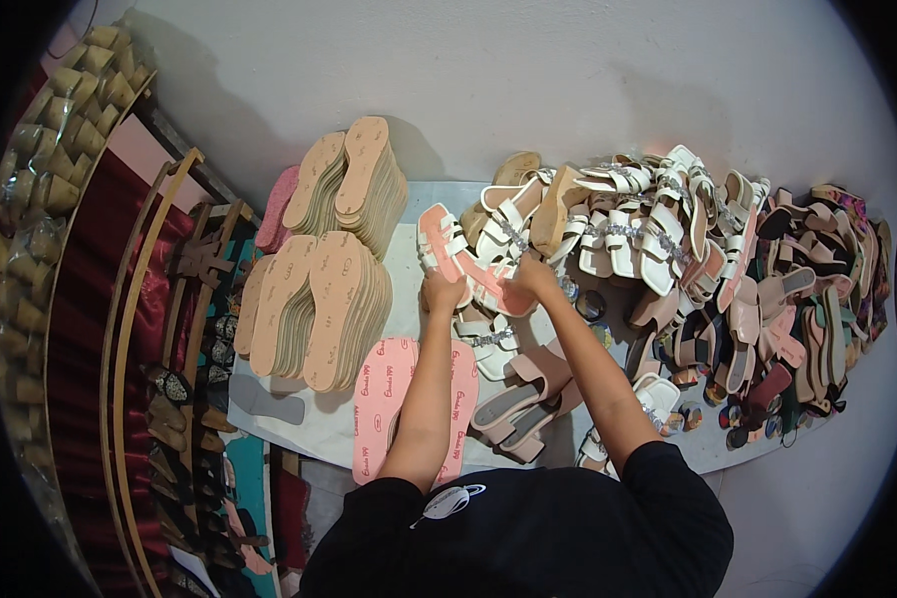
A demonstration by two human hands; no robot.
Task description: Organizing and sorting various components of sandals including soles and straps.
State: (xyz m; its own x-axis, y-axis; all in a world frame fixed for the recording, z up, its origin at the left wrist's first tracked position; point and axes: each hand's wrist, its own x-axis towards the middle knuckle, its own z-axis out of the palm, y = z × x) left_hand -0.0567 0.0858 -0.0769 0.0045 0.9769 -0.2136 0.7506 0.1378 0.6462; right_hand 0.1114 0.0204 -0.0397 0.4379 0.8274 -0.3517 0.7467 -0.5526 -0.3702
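Observation:
My left hand (443,290) is closed on the heel end of a white strappy sandal (435,227) with a pink footbed. A second white sandal (486,279), also pink inside, is gripped by its end in my right hand (534,278). The two sandals lie close together between my hands; my fingers are partly hidden beneath them. Just beyond, a white sandal with a jewelled strap (503,234) rests on the table (409,264). Another jewelled white sandal (488,344) sits right below my hands.
Stacks of beige insoles (314,314) stand at the left, with pink printed sheets (384,384) near me. Wooden shoe forms (558,214) lie at the back. Beige slides (523,399) and a big heap of white sandals (658,229) and mixed footwear (817,299) fill the right.

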